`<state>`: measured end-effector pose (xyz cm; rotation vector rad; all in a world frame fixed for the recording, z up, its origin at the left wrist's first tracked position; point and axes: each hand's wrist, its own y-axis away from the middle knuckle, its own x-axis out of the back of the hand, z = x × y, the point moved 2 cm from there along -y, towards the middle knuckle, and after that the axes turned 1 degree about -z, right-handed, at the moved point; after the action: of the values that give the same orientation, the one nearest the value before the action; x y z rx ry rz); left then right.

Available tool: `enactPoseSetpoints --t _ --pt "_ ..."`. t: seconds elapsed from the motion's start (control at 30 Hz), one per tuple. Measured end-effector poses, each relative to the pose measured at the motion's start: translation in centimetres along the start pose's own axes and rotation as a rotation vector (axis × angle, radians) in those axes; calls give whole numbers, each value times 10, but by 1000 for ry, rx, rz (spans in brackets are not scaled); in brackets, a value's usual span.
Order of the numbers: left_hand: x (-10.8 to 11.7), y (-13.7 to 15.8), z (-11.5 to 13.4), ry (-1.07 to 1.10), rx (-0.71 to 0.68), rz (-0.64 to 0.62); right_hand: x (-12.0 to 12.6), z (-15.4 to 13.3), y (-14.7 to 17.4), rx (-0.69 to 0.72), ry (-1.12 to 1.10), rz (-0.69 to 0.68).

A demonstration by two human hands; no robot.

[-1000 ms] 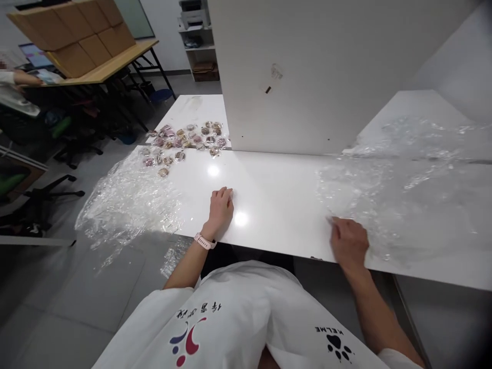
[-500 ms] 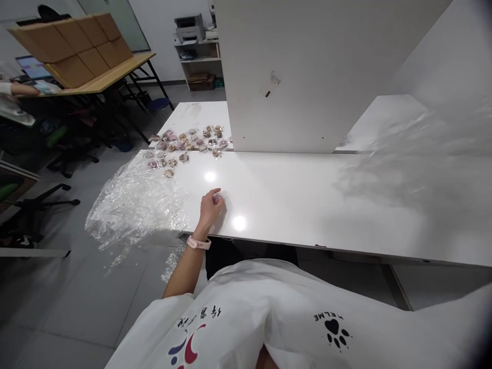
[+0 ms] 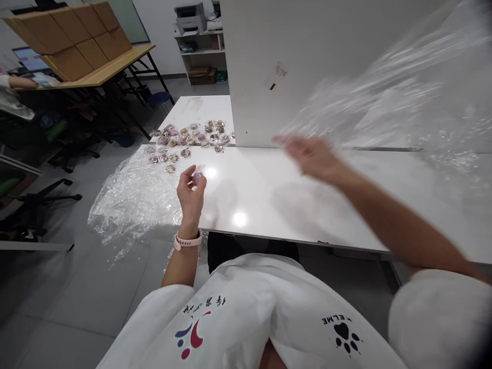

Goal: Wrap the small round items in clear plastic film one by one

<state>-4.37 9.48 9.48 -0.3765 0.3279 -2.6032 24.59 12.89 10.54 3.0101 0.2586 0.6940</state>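
My left hand (image 3: 191,192) is raised over the front of the white table (image 3: 253,184), its fingers closed round a small purplish wrapped piece (image 3: 197,178) in clear film. My right hand (image 3: 313,158), blurred by motion, is above the middle of the table. A large clear plastic bag (image 3: 395,102) stretches from its fingertips up to the right; the grip looks closed on the bag's edge. Several similar small wrapped pieces (image 3: 185,153), purple and brownish, lie scattered at the table's back left. What exactly is inside the wrappers is too small to tell.
Crumpled clear plastic (image 3: 134,195) spreads over the table's left end and hangs off its edge. A tall white panel (image 3: 261,102) stands behind the table. At the far left are cardboard boxes (image 3: 73,41) on a wooden desk (image 3: 103,74) and another person's arm (image 3: 23,82).
My left hand has lifted and moved left with the wrapped piece. My right hand has come into view from the right, and the clear plastic bag has risen and swung toward the middle.
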Motion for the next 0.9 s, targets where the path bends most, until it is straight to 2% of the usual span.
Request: enactPoseSetpoints --t 0.1,0.17,0.23,0.27,0.33,0.37,0.43,0.5,0.53,0.6,0.67,0.77,0.9 --pt "12 2 20 25 -73 40 -56 -11 10 163 147 -281" --pt "15 10 30 14 -101 13 -96 -7 27 191 279 -457" --pt "13 22 36 -16 -117 -52 -119 -2 49 234 329 -589" --pt "10 30 38 -32 -126 -96 -122 0 60 276 310 -643" --pt "0 46 38 -49 -166 -215 -111 6 80 343 183 -692" --pt "-7 54 37 -47 -197 -285 -99 11 86 354 104 -655" --pt "-23 70 33 -28 -277 -456 -70 28 87 342 3 -420" --pt "-41 83 26 -23 -369 -646 -42 54 76 331 65 -84" --pt "-51 88 20 -36 -413 -735 -30 69 67 323 145 43" --pt "-68 94 6 -105 -477 -875 -14 98 46 277 335 132" --pt "-80 96 -11 -232 -492 -928 1 121 26 181 486 112" --pt "-88 91 -32 -426 -442 -919 27 139 8 4 626 157" --pt "-75 83 -40 -643 -398 -875 70 152 13 -178 895 256"
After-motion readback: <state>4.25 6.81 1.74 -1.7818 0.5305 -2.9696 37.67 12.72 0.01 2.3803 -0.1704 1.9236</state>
